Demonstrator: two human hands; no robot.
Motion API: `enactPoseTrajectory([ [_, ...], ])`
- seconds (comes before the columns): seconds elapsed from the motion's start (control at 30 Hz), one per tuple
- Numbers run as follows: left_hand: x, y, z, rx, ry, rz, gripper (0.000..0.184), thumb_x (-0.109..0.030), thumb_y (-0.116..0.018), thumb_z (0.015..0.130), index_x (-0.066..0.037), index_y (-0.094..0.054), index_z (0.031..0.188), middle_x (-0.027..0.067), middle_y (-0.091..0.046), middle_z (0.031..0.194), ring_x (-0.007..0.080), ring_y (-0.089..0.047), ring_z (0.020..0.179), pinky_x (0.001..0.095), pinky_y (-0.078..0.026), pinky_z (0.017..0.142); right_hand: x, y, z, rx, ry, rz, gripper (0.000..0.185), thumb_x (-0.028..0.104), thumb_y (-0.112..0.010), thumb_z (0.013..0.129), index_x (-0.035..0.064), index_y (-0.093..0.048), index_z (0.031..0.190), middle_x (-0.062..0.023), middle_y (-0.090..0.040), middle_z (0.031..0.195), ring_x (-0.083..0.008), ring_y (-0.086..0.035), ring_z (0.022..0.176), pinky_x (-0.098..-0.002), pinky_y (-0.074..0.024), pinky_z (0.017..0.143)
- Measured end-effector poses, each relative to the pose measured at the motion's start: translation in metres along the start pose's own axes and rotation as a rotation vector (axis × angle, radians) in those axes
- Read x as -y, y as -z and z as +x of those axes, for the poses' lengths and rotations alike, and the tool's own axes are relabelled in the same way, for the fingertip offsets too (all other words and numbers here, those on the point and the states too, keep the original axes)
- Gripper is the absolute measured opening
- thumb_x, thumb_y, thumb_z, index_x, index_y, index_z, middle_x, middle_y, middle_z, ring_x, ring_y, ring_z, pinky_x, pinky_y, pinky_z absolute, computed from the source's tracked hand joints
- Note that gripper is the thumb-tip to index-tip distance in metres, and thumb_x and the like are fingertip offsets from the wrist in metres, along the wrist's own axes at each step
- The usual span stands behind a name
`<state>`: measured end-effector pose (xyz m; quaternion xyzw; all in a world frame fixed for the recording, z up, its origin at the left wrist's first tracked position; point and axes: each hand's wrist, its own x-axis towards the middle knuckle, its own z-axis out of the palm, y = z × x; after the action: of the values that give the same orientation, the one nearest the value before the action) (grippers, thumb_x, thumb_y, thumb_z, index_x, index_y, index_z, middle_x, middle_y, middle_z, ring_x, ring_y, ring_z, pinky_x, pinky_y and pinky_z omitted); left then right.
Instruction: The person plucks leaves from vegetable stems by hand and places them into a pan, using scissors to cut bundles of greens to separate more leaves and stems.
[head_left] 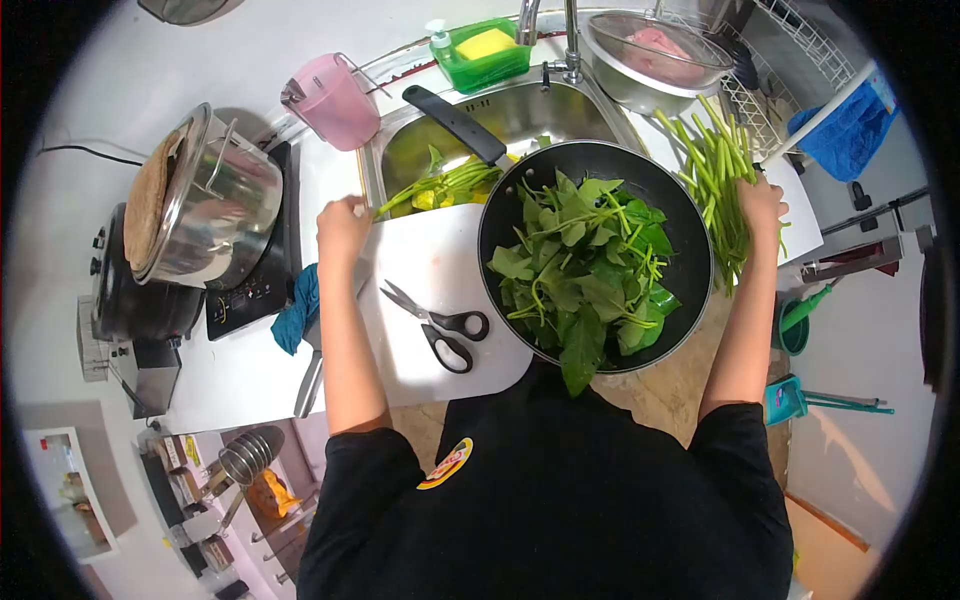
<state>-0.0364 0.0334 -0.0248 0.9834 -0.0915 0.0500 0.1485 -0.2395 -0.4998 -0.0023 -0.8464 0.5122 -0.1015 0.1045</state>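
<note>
My left hand (343, 222) is closed at the upper left edge of the white cutting board (410, 330). The thin end of some green stems (450, 182) reaches its fingertips from the sink; whether the fingers grip them is hidden. My right hand (762, 208) is closed around a bundle of long green stems (715, 180) at the right of the counter. Between my arms a black frying pan (690, 200) holds a heap of leafy greens (580, 260), one leaf hanging over its near rim. Black-handled scissors (440, 325) lie partly spread on the board.
A steel sink (575, 115) lies behind the board and pan. Around it stand a pink pitcher (335, 100), a green sponge holder (485, 68) and a covered bowl with pink meat (655, 60). To the left are a large steel pot (230, 190) and a knife (310, 385).
</note>
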Motion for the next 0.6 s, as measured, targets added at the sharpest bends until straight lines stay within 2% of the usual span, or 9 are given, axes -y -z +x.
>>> enactPoseTrajectory([
  [0.13,0.029,-0.035,0.011,0.104,0.080,-0.167,0.021,-0.022,-0.064,0.076,-0.015,-0.068,0.095,0.0132,-0.063,0.096,0.0323,-0.060,0.089,0.0454,-0.046,0.078,0.015,0.022,-0.014,-0.164,0.086,0.131,0.054,0.041,-0.056,0.077,0.0131,-0.052,0.123,-0.0179,-0.048,0.123,-0.0435,-0.038,0.115,-0.0484,-0.0291,0.099],
  [0.23,0.001,-0.006,0.009,0.009,0.096,-0.145,0.015,-0.020,-0.063,0.077,-0.015,-0.069,0.091,0.0124,-0.062,0.096,0.0330,-0.060,0.088,0.0471,-0.045,0.077,0.021,0.030,-0.011,-0.367,0.409,0.241,0.043,0.034,-0.057,0.081,0.0122,-0.056,0.118,-0.0156,-0.051,0.120,-0.0388,-0.042,0.114,-0.0460,-0.0317,0.098],
  [0.27,0.000,0.006,0.011,-0.148,-0.066,-0.062,0.013,-0.019,-0.062,0.078,-0.016,-0.068,0.089,0.0108,-0.062,0.091,0.0320,-0.059,0.088,0.0493,-0.043,0.077,0.032,0.039,-0.023,-0.388,0.517,0.380,0.038,0.028,-0.057,0.083,0.0120,-0.057,0.117,-0.0141,-0.055,0.113,-0.0303,-0.049,0.104,-0.0383,-0.0374,0.091],
  [0.3,-0.020,0.040,0.003,-0.205,-0.102,0.055,0.015,-0.019,-0.062,0.079,-0.017,-0.066,0.093,0.0086,-0.061,0.094,0.0300,-0.056,0.096,0.0531,-0.039,0.079,0.050,0.051,-0.045,-0.407,0.623,0.514,0.032,0.021,-0.058,0.084,0.0119,-0.058,0.115,-0.0126,-0.059,0.105,-0.0218,-0.057,0.095,-0.0305,-0.0431,0.085],
  [0.37,-0.053,0.101,-0.018,-0.254,-0.258,0.222,0.018,-0.014,-0.059,0.080,-0.017,-0.062,0.098,0.0039,-0.058,0.101,0.0273,-0.048,0.108,0.0579,-0.026,0.098,0.087,0.071,-0.098,-0.063,0.630,0.909,0.028,0.015,-0.057,0.085,0.0092,-0.059,0.112,-0.0083,-0.060,0.098,-0.0143,-0.057,0.084,-0.0257,-0.0453,0.076],
  [0.4,-0.072,0.127,-0.031,-0.271,-0.286,0.244,0.017,-0.012,-0.059,0.081,-0.017,-0.062,0.097,0.0030,-0.058,0.100,0.0269,-0.048,0.108,0.0607,-0.019,0.103,0.103,0.077,-0.120,0.006,0.717,0.937,0.027,0.015,-0.059,0.084,0.0072,-0.060,0.109,-0.0102,-0.059,0.099,-0.0169,-0.057,0.079,-0.0265,-0.0466,0.071],
  [0.47,-0.102,0.166,-0.053,-0.336,-0.392,0.328,0.018,-0.005,-0.060,0.077,-0.016,-0.063,0.091,0.0017,-0.056,0.101,0.0269,-0.047,0.110,0.0633,-0.017,0.103,0.131,0.093,-0.162,0.089,0.910,0.920,0.028,0.016,-0.061,0.082,0.0052,-0.059,0.108,-0.0112,-0.056,0.097,-0.0190,-0.056,0.073,-0.0278,-0.0477,0.065],
  [0.53,-0.127,0.185,-0.072,-0.516,-0.575,0.383,0.018,-0.001,-0.060,0.073,-0.015,-0.062,0.084,-0.0006,-0.054,0.106,0.0290,-0.044,0.114,0.0651,-0.017,0.101,0.155,0.099,-0.195,0.107,1.108,0.907,0.032,0.017,-0.063,0.080,0.0053,-0.056,0.110,-0.0104,-0.053,0.094,-0.0203,-0.056,0.073,-0.0302,-0.0477,0.064],
  [0.6,-0.155,0.201,-0.093,-0.558,-0.689,0.347,0.019,-0.001,-0.060,0.070,-0.016,-0.062,0.081,-0.0008,-0.053,0.110,0.0303,-0.041,0.117,0.0621,-0.017,0.102,0.174,0.090,-0.220,0.075,1.244,0.960,0.033,0.014,-0.063,0.080,0.0065,-0.056,0.112,-0.0092,-0.050,0.093,-0.0199,-0.053,0.071,-0.0310,-0.0450,0.065],
])
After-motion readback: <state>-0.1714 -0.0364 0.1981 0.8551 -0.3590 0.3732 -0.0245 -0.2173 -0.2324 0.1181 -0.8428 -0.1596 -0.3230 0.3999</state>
